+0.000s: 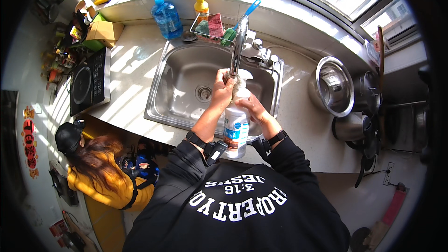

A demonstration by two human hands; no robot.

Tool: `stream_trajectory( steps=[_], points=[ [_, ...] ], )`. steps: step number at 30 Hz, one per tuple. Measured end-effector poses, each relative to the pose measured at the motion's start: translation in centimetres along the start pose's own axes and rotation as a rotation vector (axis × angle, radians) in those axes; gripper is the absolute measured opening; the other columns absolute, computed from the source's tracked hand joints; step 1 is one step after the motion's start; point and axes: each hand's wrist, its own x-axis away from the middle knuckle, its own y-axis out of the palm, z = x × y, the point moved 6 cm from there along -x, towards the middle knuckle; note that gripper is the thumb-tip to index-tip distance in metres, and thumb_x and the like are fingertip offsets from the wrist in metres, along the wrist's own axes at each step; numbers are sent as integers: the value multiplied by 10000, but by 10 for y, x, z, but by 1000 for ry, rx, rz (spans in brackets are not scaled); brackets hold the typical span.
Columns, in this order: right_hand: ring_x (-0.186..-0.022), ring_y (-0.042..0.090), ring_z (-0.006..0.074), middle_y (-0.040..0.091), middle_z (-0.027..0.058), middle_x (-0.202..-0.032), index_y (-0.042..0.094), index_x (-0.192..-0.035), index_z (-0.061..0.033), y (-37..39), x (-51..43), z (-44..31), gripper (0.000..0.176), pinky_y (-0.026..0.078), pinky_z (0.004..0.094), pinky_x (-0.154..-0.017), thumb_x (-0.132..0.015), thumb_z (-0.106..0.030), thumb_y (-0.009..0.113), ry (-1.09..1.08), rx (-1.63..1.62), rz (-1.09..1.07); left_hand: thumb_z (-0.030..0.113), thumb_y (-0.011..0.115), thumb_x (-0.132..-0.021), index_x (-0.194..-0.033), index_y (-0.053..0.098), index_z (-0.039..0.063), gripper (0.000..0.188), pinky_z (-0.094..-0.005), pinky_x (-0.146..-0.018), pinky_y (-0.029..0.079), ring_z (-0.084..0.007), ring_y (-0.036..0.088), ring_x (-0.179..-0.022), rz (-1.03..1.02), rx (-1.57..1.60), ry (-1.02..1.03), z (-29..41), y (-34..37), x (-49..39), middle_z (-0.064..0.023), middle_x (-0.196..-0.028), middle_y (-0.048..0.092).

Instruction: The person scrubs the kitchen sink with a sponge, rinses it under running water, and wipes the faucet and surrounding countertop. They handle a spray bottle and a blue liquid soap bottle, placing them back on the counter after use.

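In front of my chest, over the near right part of the steel sink (182, 77), stands a white spray bottle (237, 126) with a blue and white label. My right hand (253, 106) grips its neck from the right. My left hand (224, 89) holds a pale, rough scrubbing cloth (238, 85) against the side of the spray head (245, 74). The curved chrome faucet (238, 45) arches above my left hand and partly hides its fingers. Whether water runs from it, I cannot tell.
Behind the sink are a blue liquid bottle (167, 17), a yellow-capped bottle (201, 7) and a wire rack (196, 31) with sponges. Steel basins (330, 87) and pots stand right. An induction cooker (89, 80) lies left. Another person in yellow (101, 178) crouches at lower left.
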Motion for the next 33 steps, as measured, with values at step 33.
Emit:
stream_trajectory(
  steps=[33],
  points=[
    [-1014,608,198,594,115,-1134,454,-1300,2,-3,-9,-1,647,503,338,-901,-744,-217,702,78,-59,-85,98,630,-946,-1184,490,54,280,-272,-848,505,-111,578,-968,-163,102,-121,-2,0,6,-48,-1066,595]
  ],
)
